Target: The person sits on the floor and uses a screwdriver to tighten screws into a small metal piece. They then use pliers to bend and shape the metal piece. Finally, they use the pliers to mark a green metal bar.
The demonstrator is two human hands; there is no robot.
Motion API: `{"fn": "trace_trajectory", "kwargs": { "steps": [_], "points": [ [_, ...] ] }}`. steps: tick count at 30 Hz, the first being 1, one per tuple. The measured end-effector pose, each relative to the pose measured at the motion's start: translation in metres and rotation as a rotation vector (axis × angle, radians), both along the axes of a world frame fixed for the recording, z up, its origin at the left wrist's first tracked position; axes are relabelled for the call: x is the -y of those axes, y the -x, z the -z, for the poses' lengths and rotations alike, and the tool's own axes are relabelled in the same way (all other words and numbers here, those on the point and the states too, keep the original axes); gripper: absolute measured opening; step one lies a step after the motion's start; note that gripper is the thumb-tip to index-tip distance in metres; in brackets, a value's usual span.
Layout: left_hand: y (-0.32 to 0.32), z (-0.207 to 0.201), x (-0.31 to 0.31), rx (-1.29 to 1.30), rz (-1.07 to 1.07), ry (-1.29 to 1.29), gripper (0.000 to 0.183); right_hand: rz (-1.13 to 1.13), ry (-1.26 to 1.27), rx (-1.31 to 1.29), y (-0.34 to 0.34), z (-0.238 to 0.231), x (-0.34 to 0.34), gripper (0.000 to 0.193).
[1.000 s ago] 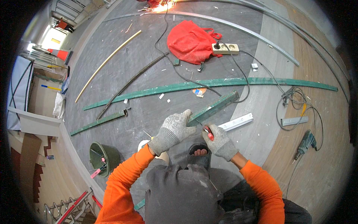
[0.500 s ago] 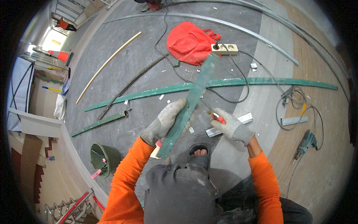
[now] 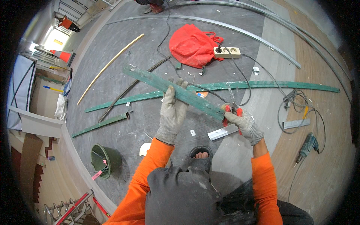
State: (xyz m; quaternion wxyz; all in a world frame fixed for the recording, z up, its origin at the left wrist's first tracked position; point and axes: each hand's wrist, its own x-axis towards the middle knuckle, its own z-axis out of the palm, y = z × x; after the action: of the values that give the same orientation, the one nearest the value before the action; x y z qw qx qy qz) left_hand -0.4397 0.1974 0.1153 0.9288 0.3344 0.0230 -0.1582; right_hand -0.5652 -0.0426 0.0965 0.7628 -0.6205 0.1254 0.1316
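In its grey knit glove, my left hand (image 3: 173, 112) is closed round the middle of a short green metal profile (image 3: 150, 80). The piece slants down from upper left to lower right across my front. My right hand (image 3: 244, 124), gloved too, grips red-handled tin snips (image 3: 239, 111) at the profile's lower right end. Their metal blades point away from me; whether they touch the profile I cannot tell. Beneath, a long green profile (image 3: 273, 84) lies across the floor. A silver channel offcut (image 3: 222, 132) rests by my right hand.
Ahead lie a red bag (image 3: 191, 45) and a white power strip (image 3: 227, 52) with its cable. A drill (image 3: 307, 147) and coiled cord (image 3: 296, 98) are at right. A green bucket (image 3: 106, 160) stands at left. Small metal scraps are scattered about. Another person's foot (image 3: 156, 8) shows at the far edge.
My left hand has turned the short green profile from steep to slanting down rightward, bringing its near end to my right hand. The snips now point away from me.
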Motion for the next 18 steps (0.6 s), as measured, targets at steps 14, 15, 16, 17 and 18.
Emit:
{"fn": "trace_trajectory", "kwargs": {
  "steps": [14, 15, 16, 17, 18],
  "points": [
    [0.049, 0.037, -0.013, -0.001, 0.121, -0.276, 0.045, 0.75, -0.357, 0.082, 0.021, 0.073, 0.105, 0.024],
    [0.052, 0.043, -0.015, -0.025, 0.1, -0.279, 0.044, 0.879, -0.478, 0.087, 0.016, 0.076, 0.109, 0.022],
    [0.054, 0.048, -0.01, -0.05, 0.09, -0.277, 0.043, 0.867, -0.411, 0.095, 0.022, 0.081, 0.123, 0.023],
    [0.058, 0.049, -0.008, -0.076, 0.076, -0.279, 0.043, 0.85, -0.35, 0.101, 0.028, 0.084, 0.135, 0.025],
    [0.061, 0.05, -0.007, -0.1, 0.058, -0.292, 0.044, 0.834, -0.289, 0.106, 0.034, 0.088, 0.145, 0.026]
  ]
}}
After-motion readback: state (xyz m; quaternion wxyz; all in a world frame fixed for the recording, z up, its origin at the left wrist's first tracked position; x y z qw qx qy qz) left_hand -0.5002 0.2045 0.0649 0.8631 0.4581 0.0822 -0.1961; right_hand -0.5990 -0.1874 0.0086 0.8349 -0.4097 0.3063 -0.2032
